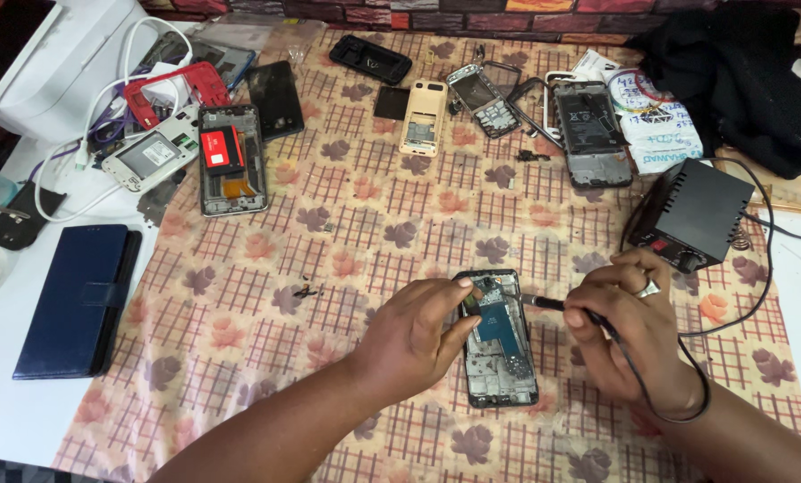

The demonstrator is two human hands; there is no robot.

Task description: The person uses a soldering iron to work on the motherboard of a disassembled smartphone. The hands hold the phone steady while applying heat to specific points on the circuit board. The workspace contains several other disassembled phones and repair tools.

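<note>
An opened phone (pixel 501 358) with a blue circuit board lies face down on the flowered cloth (pixel 356 241) near the front. My left hand (pixel 418 335) rests on its left edge, fingertips pinching a small part at the top of the board. My right hand (pixel 629 326) grips a thin black soldering iron (pixel 544 302) like a pen, its tip pointing left at the phone's upper right corner. The iron's cable runs back over my wrist.
A black soldering station (pixel 696 213) stands at the right. Several dismantled phones and frames (pixel 232 159) lie across the back of the cloth. A dark blue wallet case (pixel 76 300) sits at the left, white cables (pixel 105 107) behind it, a black cloth (pixel 741 72) at back right.
</note>
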